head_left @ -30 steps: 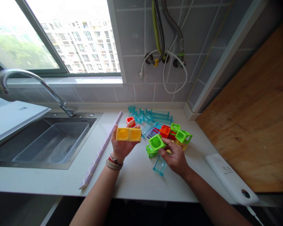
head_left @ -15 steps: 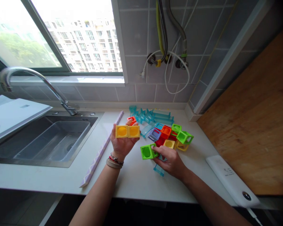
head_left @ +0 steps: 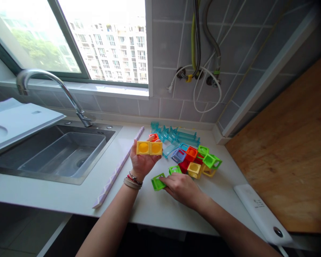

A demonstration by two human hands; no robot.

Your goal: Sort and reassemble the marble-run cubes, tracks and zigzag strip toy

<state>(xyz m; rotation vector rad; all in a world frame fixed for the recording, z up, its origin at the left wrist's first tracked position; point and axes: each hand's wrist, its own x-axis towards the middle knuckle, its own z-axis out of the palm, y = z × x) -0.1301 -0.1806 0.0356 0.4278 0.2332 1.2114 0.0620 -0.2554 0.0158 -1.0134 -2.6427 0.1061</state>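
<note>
Two joined yellow blocks rest in my left hand, palm up, fingers behind them. An orange-red piece shows just beyond its fingertips. My right hand pinches a green block low over the counter. Another green block stands right behind the right hand's fingers. To the right is a pile of blocks: a purple one, an orange one, a yellow one and several green ones. Clear blue track pieces lie behind the pile.
A long pale purple strip lies left of my hands on the white counter. Further left are a sink with a clear bin and a faucet. A white device lies at the right beside a wooden board.
The two green blocks, together at my right hand before, are now apart; my right hand has moved left and down with one. The whole view has shifted slightly.
</note>
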